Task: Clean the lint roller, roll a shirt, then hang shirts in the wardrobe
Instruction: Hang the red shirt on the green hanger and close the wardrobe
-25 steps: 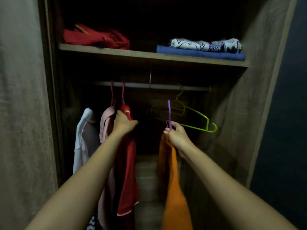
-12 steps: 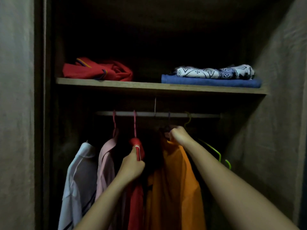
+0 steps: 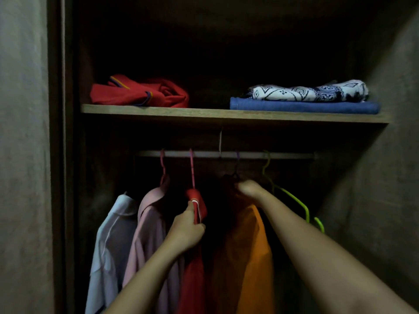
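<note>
Inside the dark wardrobe a metal rail [image 3: 226,154] runs under the shelf. An orange shirt [image 3: 247,257] hangs from it on a purple hanger [image 3: 237,164]. My right hand [image 3: 249,189] grips the top of that hanger at the shirt's collar. To its left hangs a red shirt [image 3: 197,279] on a pink hanger [image 3: 192,168]; my left hand [image 3: 187,231] grips the red shirt just below its collar. Further left hang a pink shirt [image 3: 147,234] and a white shirt [image 3: 108,250].
An empty green hanger [image 3: 292,198] hangs on the rail to the right of the orange shirt. On the wooden shelf [image 3: 204,111] lie a red garment [image 3: 140,91] and a patterned cloth on a folded blue one [image 3: 303,107]. Wardrobe walls close in both sides.
The purple hanger with the orange shirt rose from below the rail and now hangs on it. My view tilted up. My left hand slid lower on the red shirt.
</note>
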